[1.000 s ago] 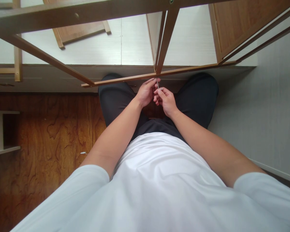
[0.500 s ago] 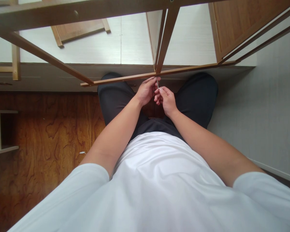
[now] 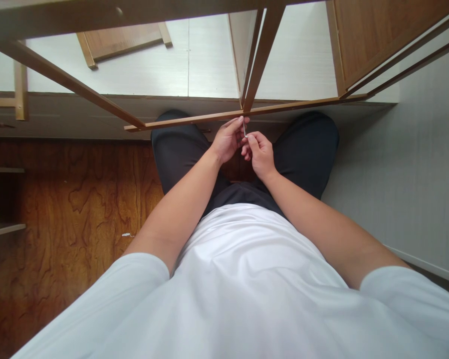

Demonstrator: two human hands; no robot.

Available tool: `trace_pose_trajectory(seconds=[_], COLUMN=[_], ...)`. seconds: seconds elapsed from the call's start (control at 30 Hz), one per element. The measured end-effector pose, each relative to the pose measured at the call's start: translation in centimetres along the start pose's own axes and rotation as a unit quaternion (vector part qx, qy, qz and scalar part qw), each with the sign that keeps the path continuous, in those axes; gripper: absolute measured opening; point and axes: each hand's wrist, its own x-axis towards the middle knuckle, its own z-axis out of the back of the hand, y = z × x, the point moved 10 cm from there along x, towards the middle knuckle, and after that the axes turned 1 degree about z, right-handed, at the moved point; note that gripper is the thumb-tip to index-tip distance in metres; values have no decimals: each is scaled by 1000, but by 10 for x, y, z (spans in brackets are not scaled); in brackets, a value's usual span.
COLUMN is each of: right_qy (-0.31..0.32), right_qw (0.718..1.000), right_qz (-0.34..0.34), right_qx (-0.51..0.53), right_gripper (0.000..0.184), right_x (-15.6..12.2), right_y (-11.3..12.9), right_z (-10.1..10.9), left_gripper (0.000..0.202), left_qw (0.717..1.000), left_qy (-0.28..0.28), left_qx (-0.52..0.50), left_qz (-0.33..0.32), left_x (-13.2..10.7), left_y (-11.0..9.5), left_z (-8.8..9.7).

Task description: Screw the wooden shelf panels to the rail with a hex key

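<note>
Between hands (image 3: 228,142), perhaps a pin (image 3: 244,128)

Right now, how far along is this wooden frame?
Done: on the wooden frame, the front rail and upright strut look joined. In hand: left hand and right hand pinch a thin metal key under that rail, at the joint. Left: a separate wood panel lies loose on the white surface beyond, apparently unattached.

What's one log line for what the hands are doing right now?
right hand: pinches thin metal rod low | left hand: fingertips at rod top, under wooden rail
</note>
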Motion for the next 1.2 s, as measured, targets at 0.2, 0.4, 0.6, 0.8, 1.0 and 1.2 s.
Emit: trace_pose_trajectory(seconds=[0.2,0.4,0.6,0.8,1.0,1.2], right_qy=[6,-8,-18,-22,-16,-19], right_qw=[1000,998,997,996,996,993], right_qz=[11,26,29,31,36,51], right_qx=[-17,-48,-67,-77,-81,-103], right_gripper=[58,59,54,58,56,54], right_x=[0,0,-1,0,0,-1], right_y=[1,4,8,8,7,10], right_z=[0,0,1,1,0,1], left_gripper=[15,17,23,23,21,19], left_qw=[999,999,999,999,1000,1000], left_qy=[-31,-37,-23,-28,-18,-22], left_qx=[18,34,33,32,17,7], left_qz=[-6,1,0,5,-7,-10], left_x=[-3,-2,-1,1,4,1], left_y=[-4,-3,-3,-2,-1,-1], left_z=[4,3,0,4,6,3])
